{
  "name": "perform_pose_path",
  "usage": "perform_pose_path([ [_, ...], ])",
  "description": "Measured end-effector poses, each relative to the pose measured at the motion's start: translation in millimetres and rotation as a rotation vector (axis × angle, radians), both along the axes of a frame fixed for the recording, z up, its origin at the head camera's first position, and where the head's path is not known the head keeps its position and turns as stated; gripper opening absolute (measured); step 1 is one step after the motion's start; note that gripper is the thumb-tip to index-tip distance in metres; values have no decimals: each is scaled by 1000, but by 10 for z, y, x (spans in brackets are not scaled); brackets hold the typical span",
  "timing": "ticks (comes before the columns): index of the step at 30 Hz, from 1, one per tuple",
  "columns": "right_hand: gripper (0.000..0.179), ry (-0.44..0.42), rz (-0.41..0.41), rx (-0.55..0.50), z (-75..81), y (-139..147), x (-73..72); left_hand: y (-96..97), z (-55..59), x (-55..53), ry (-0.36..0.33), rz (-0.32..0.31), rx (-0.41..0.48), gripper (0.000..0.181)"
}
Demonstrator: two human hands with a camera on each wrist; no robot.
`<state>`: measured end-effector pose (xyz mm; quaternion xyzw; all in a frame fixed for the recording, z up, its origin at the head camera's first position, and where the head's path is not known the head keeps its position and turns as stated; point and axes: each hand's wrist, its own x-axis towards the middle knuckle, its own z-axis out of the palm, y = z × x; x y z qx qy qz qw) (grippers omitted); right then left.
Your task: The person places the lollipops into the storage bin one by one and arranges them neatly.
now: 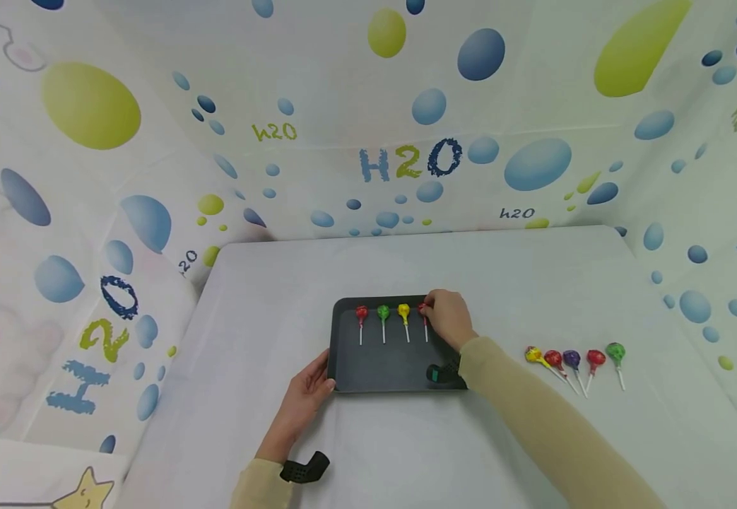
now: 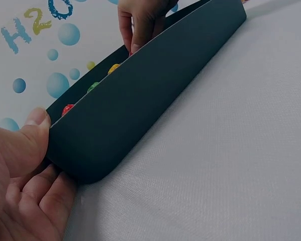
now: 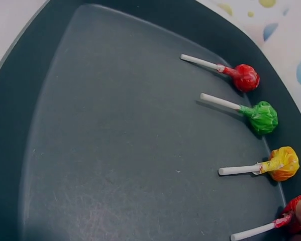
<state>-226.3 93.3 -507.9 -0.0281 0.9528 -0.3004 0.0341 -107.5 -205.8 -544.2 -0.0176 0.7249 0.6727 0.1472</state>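
- We saw the left hand curled at the left side of a dark grey rectangular tray with raised walls, its thumb on the rim and its other fingers bent lower down; it had a firm hold there.
- We found the right hand at the tray's far right corner, nearly closed, pinching the wrapped head of a round red lollipop on a white stick. That stick pointed to the near side (we could not tell whether the candy's weight was on the tray).
- Inside the tray, along its far wall, we counted three more lollipops left of the pinched one: a shiny red-wrapped one, a green-wrapped one and a yellow-wrapped one, spaced apart, sticks toward the near side.
- To the right of the tray, well apart from it, we noted five loose lollipops in an uneven row: yellow-and-red, red, purple, another red and green.
- Beneath everything we saw a white cloth-covered table, with a white backdrop printed with blue and lime drops behind it.
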Motion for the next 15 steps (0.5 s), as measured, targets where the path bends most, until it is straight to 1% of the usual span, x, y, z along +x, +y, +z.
perform_pose_path([
  [8,18,16,3,-13,5,11,4,3,4,1,13,-4,-15,67],
  [15,19,12,8,-39,10,7,19,1,-2,3,8,-1,-14,67],
])
